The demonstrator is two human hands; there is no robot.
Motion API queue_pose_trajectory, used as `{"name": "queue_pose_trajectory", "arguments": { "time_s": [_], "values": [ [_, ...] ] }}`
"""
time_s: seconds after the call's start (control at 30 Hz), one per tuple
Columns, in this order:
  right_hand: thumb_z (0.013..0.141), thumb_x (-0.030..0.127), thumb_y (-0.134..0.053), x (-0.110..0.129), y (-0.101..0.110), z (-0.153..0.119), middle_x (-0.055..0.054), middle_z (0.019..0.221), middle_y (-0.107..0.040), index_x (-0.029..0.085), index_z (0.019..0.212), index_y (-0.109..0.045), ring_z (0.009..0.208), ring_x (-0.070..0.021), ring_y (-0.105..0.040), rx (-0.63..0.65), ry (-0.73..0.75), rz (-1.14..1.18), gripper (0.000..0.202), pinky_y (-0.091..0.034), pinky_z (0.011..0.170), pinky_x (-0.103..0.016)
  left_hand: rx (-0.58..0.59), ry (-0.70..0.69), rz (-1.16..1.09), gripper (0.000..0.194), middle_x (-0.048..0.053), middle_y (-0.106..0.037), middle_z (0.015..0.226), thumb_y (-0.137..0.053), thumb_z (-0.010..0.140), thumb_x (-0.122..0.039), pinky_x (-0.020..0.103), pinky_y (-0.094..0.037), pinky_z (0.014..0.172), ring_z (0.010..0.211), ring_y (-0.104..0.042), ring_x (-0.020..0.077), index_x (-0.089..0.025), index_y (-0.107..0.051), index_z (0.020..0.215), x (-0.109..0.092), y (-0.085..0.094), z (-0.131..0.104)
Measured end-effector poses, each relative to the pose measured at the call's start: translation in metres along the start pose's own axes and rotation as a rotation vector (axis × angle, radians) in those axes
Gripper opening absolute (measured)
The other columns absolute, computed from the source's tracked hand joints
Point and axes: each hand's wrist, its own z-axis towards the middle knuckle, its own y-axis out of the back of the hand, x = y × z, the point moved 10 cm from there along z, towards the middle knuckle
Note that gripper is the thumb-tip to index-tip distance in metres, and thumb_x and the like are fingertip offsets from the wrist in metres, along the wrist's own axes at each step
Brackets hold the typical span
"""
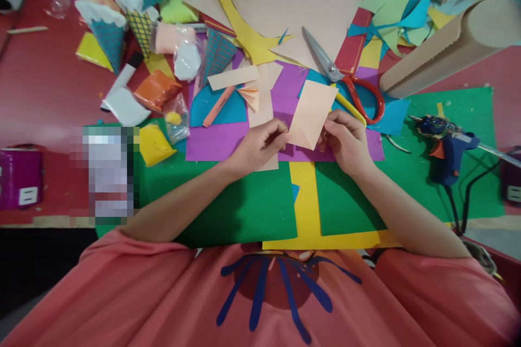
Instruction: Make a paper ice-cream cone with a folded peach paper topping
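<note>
Between my two hands is a small peach rectangle of craft paper, tilted. My left hand pinches its lower left corner. On its right edge, the fingers of my right hand are closed around the border. Just beyond the sheet lie red-handled scissors with grey blades and a yellow stick-like tool. Left of the sheet are a pleated peach piece, an orange marker and a pale paper strip, all resting on blue and purple sheets.
A blue glue gun with a cord lies on the green sheet at right, near a rolled beige sheet. Paper cones and bagged clay crowd the upper left. A blurred-out phone-like object lies at left.
</note>
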Motion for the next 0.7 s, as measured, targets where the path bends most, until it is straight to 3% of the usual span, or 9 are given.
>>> {"name": "queue_pose_trajectory", "arguments": {
  "time_s": [0.13, 0.3, 0.5, 0.7],
  "values": [
    [0.074, 0.051, -0.071, 0.003, -0.007, 0.000, 0.006, 0.055, -0.053, 0.024, 0.072, -0.059, 0.043, -0.0068, -0.048, 0.052, 0.039, -0.002, 0.030, -0.041, 0.042, -0.022, 0.001, 0.003, 0.012, 0.033, -0.004, -0.051, 0.061, -0.048, 0.091, -0.045, 0.018, -0.039, 0.053, 0.056, -0.049, 0.0060, -0.018, -0.045, 0.074, -0.001, 0.000, 0.000],
    [0.068, 0.063, -0.071, 0.015, -0.015, 0.000, 0.003, 0.059, -0.059, 0.023, 0.070, -0.065, 0.053, -0.0099, -0.053, 0.068, 0.119, -0.136, 0.040, -0.044, 0.045, -0.023, 0.009, -0.006, 0.010, 0.032, -0.004, -0.052, 0.061, -0.055, 0.088, -0.045, 0.017, -0.037, 0.048, 0.052, -0.046, 0.0052, -0.018, -0.050, 0.073, -0.005, -0.001, 0.001],
    [0.072, 0.060, -0.069, 0.011, -0.003, 0.000, 0.004, 0.050, -0.051, 0.024, 0.067, -0.064, 0.048, -0.0095, -0.052, -0.021, 0.113, -0.143, 0.037, -0.043, 0.045, -0.023, -0.156, -0.134, -0.002, 0.018, 0.000, -0.064, 0.072, -0.063, 0.083, -0.034, 0.018, -0.046, 0.055, 0.063, -0.058, 0.0070, -0.017, -0.059, 0.078, -0.016, 0.014, -0.003],
    [0.075, 0.055, -0.068, 0.014, -0.002, -0.002, 0.004, 0.054, -0.051, 0.023, 0.066, -0.059, 0.050, -0.0094, -0.050, -0.041, 0.129, -0.174, 0.034, -0.042, 0.046, -0.024, -0.214, -0.184, -0.050, 0.028, 0.000, -0.064, 0.062, -0.068, 0.079, -0.039, 0.020, -0.046, 0.054, 0.058, -0.058, 0.0074, -0.017, -0.057, 0.066, -0.014, 0.016, -0.007]
  ]
}}
